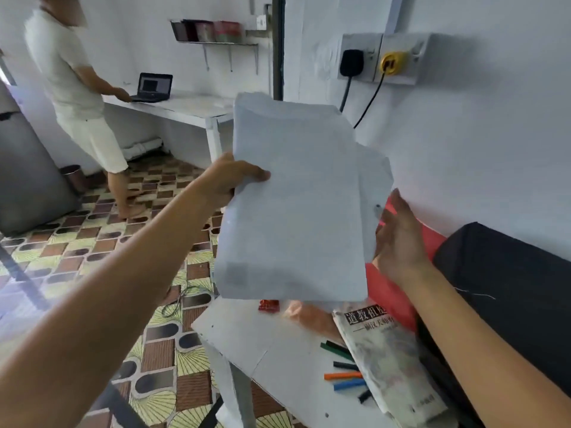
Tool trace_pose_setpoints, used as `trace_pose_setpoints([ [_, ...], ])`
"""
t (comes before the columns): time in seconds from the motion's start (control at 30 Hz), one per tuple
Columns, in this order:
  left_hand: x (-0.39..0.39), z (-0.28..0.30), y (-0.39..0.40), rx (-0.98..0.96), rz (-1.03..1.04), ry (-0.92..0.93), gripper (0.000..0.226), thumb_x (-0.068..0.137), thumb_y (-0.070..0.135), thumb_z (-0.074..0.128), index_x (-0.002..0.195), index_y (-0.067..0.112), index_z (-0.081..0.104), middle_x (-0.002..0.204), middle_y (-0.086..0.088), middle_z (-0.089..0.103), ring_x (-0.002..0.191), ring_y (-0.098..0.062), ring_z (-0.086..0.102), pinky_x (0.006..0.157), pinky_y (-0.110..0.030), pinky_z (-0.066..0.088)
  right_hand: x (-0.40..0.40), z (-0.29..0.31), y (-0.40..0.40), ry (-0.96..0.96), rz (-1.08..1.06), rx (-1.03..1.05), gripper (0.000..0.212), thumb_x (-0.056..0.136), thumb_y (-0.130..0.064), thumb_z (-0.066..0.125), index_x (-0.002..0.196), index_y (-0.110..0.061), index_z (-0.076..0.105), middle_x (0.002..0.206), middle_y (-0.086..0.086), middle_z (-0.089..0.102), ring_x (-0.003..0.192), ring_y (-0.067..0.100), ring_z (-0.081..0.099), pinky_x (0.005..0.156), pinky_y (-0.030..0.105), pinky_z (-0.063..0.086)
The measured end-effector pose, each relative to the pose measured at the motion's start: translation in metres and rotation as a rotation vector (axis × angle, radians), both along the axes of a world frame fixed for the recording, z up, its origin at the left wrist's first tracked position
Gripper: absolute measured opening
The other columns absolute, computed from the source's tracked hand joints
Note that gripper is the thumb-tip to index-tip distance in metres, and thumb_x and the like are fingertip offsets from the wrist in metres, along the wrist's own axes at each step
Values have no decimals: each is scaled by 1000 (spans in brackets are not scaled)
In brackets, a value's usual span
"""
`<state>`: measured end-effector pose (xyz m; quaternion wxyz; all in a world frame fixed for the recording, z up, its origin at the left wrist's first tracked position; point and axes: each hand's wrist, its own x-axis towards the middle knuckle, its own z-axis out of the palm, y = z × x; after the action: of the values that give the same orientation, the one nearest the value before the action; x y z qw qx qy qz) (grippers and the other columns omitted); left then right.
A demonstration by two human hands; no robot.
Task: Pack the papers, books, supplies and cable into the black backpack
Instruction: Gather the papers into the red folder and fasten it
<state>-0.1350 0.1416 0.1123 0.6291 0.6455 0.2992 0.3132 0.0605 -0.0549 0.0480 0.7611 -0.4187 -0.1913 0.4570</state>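
Observation:
My left hand (pixel 230 180) grips a stack of white papers (pixel 296 205) by its left edge and holds it upright above the small white table (pixel 247 338). My right hand (pixel 398 239) is open, fingers spread, just off the stack's right edge, and I cannot tell if it touches. The black backpack (pixel 509 291) lies at the right against the wall. On the table a book with Chinese title (pixel 386 359) lies beside several coloured markers (pixel 344 376). A red book or folder (pixel 398 291) shows behind the papers. A dark cable (pixel 176 304) lies on the floor.
A small red packet (pixel 269 305) and an orange plastic bag (pixel 309 315) lie on the table. Two plugs with cables sit in wall sockets (pixel 383 58). A person in white stands at a far desk with a laptop (pixel 153 88). Patterned floor tiles spread to the left.

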Motion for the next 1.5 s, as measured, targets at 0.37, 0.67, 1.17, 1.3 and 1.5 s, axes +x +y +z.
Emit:
trace_pose_setpoints([
  [0.37, 174, -29, -102, -26, -441, 4, 33, 71, 4, 76, 103, 0, 68, 94, -13, 73, 80, -27, 71, 73, -39, 59, 80, 16, -152, -500, -407, -302, 36, 78, -4, 74, 111, -13, 64, 102, 1, 74, 90, 18, 71, 70, 30, 56],
  [0.67, 273, -26, -241, -132, -884, 127, 43, 80, -5, 65, 123, 1, 58, 117, -18, 68, 104, -35, 66, 83, -45, 57, 129, 21, -309, -543, -631, -535, 29, 84, 4, 61, 103, -18, 58, 99, 1, 69, 88, 18, 67, 75, 30, 54],
  [1.17, 322, -87, -397, -149, -585, 236, 31, 81, -16, 60, 108, -1, 62, 104, -17, 69, 93, -35, 67, 81, -47, 54, 187, -29, -484, -694, -729, -744, 18, 91, -15, 49, 98, -21, 65, 101, 5, 71, 90, 21, 66, 75, 34, 53],
  [1.3, 324, -91, -394, -150, -484, 301, 27, 81, -15, 60, 103, 1, 61, 104, -18, 67, 92, -36, 65, 78, -45, 53, 207, -59, -507, -1182, -296, -1210, 51, 79, -18, 63, 129, -23, 54, 133, -4, 54, 127, 19, 46, 105, 36, 38],
  [1.5, 333, -90, -393, -162, -499, 321, 24, 83, -20, 51, 91, 1, 60, 92, -16, 65, 75, -29, 65, 56, -34, 54, 213, -92, -493, -1343, -401, -1232, 20, 92, -17, 46, 101, -10, 63, 101, 7, 66, 100, 29, 59, 87, 37, 45],
])
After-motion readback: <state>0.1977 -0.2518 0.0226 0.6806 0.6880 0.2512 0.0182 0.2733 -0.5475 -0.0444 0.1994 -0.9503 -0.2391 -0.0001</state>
